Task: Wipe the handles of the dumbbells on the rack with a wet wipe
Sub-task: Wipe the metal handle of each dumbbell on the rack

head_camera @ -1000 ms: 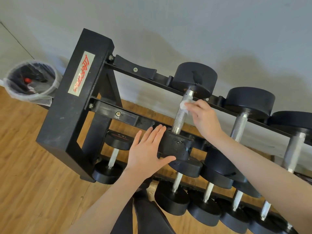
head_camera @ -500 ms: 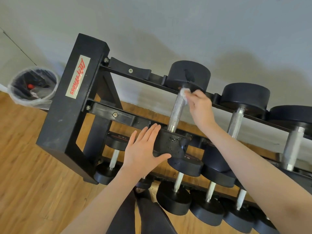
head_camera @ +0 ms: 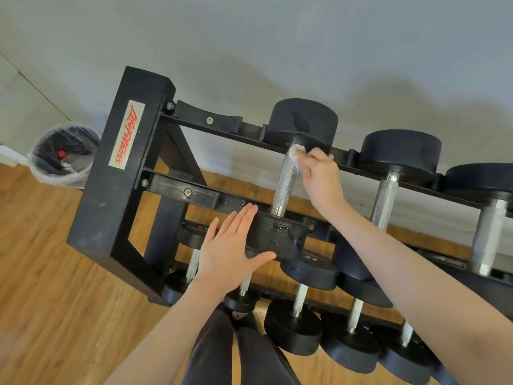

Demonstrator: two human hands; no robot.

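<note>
We are wiping the far end of the first top-row handle (head_camera: 286, 179), our right hand (head_camera: 319, 176) pinching the crumpled white wet wipe (head_camera: 295, 157) against the knurled steel at 12 o'clock. Our left hand (head_camera: 230, 245) is lying flat and open on that dumbbell's black near head (head_camera: 277, 240). By our judgement, the neighbouring handles at 3 o'clock and the lower rows of the rack (head_camera: 119, 173) are waiting.
</note>
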